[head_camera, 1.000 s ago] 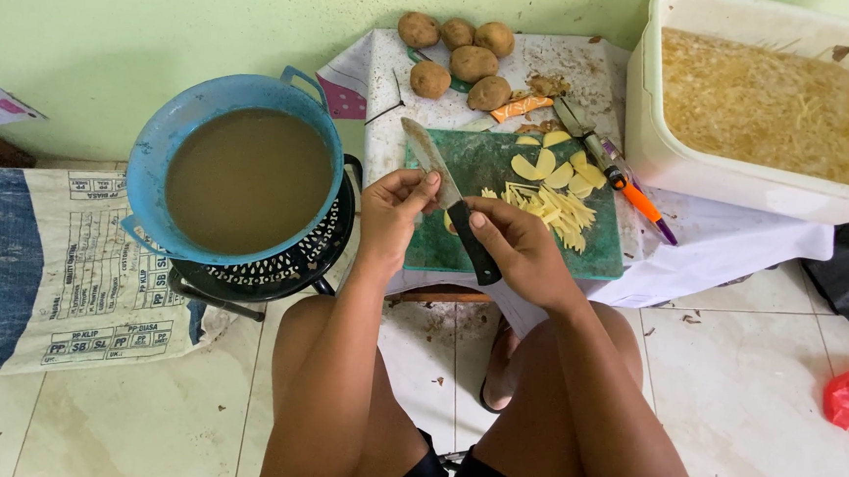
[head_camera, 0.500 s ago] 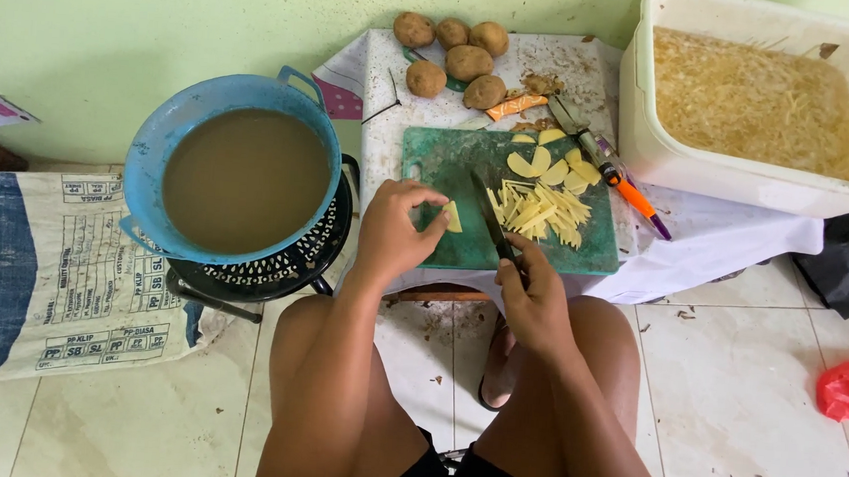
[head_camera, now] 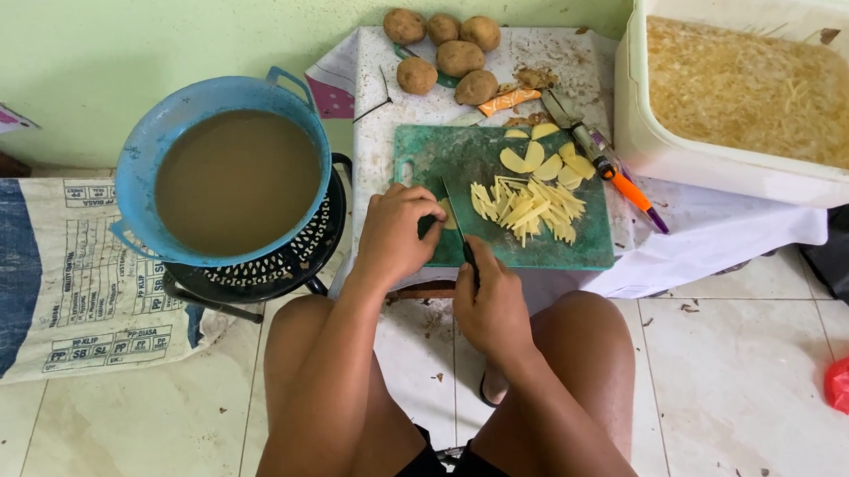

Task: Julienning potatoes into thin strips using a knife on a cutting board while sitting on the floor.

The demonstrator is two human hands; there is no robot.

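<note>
Head view: slicing potato on the green cutting board [head_camera: 429,160].
Left hand [head_camera: 395,237] pins a potato piece [head_camera: 449,213] steady at the board's near edge; right hand [head_camera: 489,301] grips the knife [head_camera: 453,216], blade down beside it.

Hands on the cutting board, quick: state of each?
Left hand: fingers curled down on a potato piece.
Right hand: closed around the knife handle.

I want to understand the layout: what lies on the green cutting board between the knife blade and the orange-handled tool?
In the head view, a pile of potato strips and several flat potato slices lie between the knife and the orange-handled tool.
</note>
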